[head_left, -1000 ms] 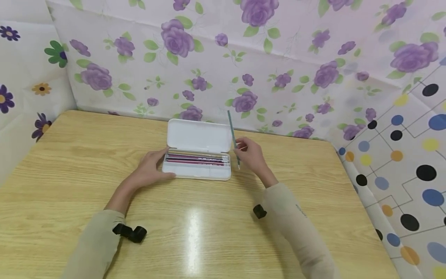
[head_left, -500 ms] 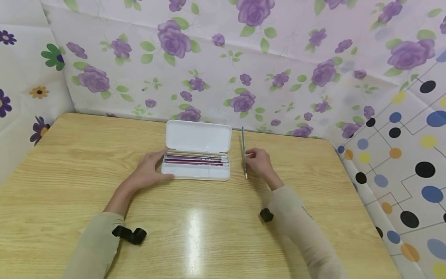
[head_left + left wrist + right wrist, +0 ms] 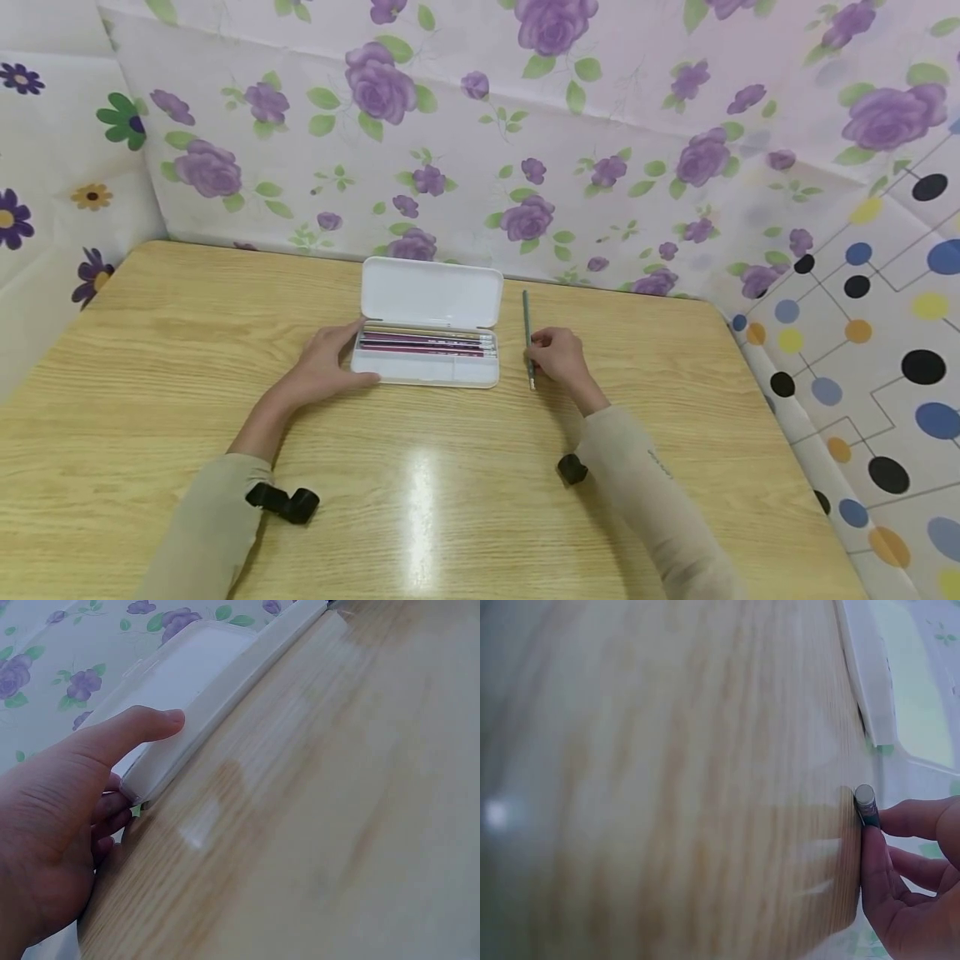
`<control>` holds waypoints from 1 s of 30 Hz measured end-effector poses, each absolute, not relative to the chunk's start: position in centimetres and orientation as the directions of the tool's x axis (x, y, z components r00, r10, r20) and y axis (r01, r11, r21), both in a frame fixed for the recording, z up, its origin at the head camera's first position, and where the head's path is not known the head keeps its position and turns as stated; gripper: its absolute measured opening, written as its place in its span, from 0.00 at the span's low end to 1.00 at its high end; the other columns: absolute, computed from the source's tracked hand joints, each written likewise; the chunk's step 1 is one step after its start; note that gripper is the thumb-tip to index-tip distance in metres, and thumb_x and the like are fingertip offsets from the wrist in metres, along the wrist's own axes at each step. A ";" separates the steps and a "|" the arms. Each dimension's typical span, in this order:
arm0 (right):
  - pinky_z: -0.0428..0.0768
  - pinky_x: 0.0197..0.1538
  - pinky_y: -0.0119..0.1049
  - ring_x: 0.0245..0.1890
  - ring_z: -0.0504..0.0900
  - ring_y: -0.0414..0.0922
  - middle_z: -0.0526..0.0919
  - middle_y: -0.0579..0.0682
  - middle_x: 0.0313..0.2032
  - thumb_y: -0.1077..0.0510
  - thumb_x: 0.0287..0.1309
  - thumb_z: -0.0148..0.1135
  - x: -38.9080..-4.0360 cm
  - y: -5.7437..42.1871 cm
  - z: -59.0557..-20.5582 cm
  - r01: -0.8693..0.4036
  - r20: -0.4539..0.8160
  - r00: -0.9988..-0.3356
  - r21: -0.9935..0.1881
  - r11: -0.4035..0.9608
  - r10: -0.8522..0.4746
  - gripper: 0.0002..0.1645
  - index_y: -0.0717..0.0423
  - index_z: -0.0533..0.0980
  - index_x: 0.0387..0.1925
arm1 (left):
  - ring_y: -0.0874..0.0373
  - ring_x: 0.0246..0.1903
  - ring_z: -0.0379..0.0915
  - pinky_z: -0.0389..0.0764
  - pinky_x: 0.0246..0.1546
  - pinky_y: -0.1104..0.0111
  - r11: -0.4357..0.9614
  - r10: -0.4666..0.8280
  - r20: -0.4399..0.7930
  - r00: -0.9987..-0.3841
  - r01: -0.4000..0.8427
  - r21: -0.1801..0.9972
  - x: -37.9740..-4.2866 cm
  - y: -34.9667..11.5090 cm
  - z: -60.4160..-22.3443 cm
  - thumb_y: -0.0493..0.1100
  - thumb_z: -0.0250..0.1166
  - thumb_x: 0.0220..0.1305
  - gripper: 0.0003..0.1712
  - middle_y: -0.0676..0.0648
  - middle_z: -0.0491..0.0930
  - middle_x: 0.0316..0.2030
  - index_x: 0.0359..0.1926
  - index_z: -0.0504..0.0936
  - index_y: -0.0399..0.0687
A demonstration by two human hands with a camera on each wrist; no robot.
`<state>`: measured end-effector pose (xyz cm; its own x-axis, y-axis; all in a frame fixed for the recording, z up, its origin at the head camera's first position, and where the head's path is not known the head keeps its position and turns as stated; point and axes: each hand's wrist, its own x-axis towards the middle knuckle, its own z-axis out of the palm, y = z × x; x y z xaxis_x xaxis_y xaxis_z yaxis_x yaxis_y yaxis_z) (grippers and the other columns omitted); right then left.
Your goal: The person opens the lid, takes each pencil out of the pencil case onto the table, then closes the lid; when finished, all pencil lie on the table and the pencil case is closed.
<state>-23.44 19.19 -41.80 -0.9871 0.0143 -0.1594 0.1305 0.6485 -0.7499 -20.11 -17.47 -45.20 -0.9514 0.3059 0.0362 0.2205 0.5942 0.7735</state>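
A white pencil case (image 3: 405, 369) lies on the table with its lid (image 3: 431, 292) raised at the back. Several pencils (image 3: 420, 342) rest side by side in its rear part. My left hand (image 3: 321, 367) holds the case's left end, its thumb along the front wall and fingers round the corner in the left wrist view. Right of the case, my right hand (image 3: 561, 356) pinches a dark green pencil (image 3: 527, 313) between thumb and fingers. That pencil points away from me, its capped end (image 3: 865, 796) toward me, low along the tabletop in the right wrist view.
The wood-grain table (image 3: 360, 500) reaches back to a floral sheet (image 3: 450, 142) just behind the lid. A dotted sheet (image 3: 900, 400) borders the right side. Black wrist cameras (image 3: 283, 504) sit on both sleeves.
My right hand has moved right and toward me, away from the case, lowering the green pencil to the tabletop. The left hand stays at the case's end.
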 end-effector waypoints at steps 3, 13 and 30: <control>0.82 0.32 0.32 0.28 0.80 0.44 0.81 0.57 0.34 0.68 0.55 0.62 -23.4 19.2 -41.9 0.120 -0.150 -0.989 -0.741 0.660 0.012 0.20 0.71 0.77 0.50 | 0.34 0.67 0.47 0.47 0.64 0.40 0.598 0.302 0.028 -0.953 0.212 0.773 -20.1 -17.5 -45.1 0.53 0.74 0.51 0.58 0.33 0.57 0.70 0.74 0.52 0.39; 0.80 0.31 0.31 0.28 0.82 0.45 0.82 0.59 0.38 0.64 0.54 0.63 -23.7 19.2 -41.7 0.129 -0.150 -0.988 -0.693 0.709 0.033 0.20 0.69 0.77 0.49 | 0.35 0.67 0.46 0.47 0.64 0.40 0.604 0.297 0.015 -0.955 0.200 0.772 -20.1 -17.5 -45.1 0.54 0.75 0.51 0.58 0.35 0.57 0.70 0.75 0.52 0.41; 0.78 0.47 0.45 0.45 0.81 0.54 0.82 0.61 0.44 0.62 0.58 0.61 -23.9 18.8 -40.3 -0.005 -0.050 -0.998 -0.645 0.764 -0.049 0.22 0.67 0.76 0.54 | 0.33 0.67 0.46 0.47 0.63 0.40 0.612 0.298 0.017 -0.954 0.205 0.764 -19.9 -17.4 -44.9 0.55 0.74 0.52 0.57 0.33 0.57 0.69 0.74 0.52 0.39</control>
